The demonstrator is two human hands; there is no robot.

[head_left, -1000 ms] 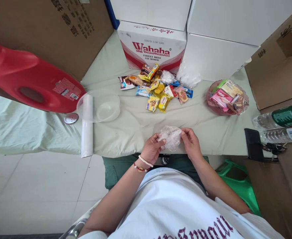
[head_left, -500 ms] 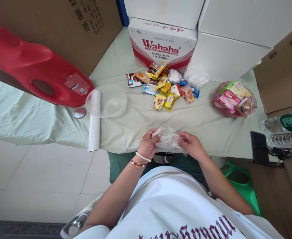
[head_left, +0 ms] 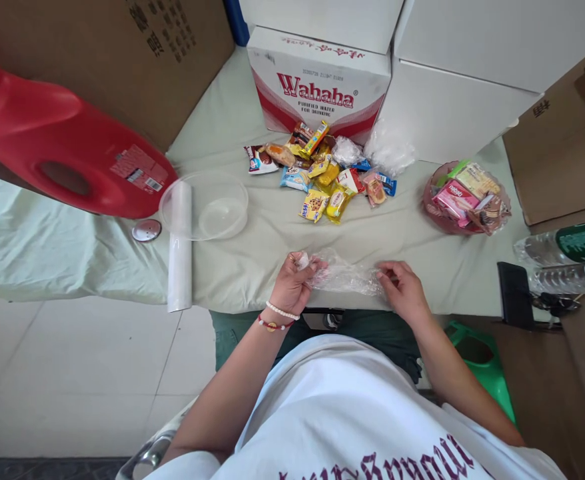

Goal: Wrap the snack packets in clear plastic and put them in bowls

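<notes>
A crumpled sheet of clear plastic wrap (head_left: 345, 275) is stretched out between my two hands, just above the near edge of the cloth-covered table (head_left: 272, 247). My left hand (head_left: 293, 283) pinches its left end, fingers closed. My right hand (head_left: 402, 288) pinches its right end. A pile of small snack packets (head_left: 322, 175) lies further back on the cloth. A roll of plastic wrap (head_left: 179, 248) and a clear plastic bowl (head_left: 205, 205) lie to the left.
A pink bowl of snacks (head_left: 465, 198) sits at the right. A red jug (head_left: 62, 157) lies on its side at the left, a metal cap (head_left: 146, 231) beside it. A Wahaha carton (head_left: 317, 87) and white boxes stand behind. Water bottles (head_left: 567, 257) lie at far right.
My hands have moved apart and lower, pulling the bunched plastic wrap out into a wider strip. The camera view shifted slightly.
</notes>
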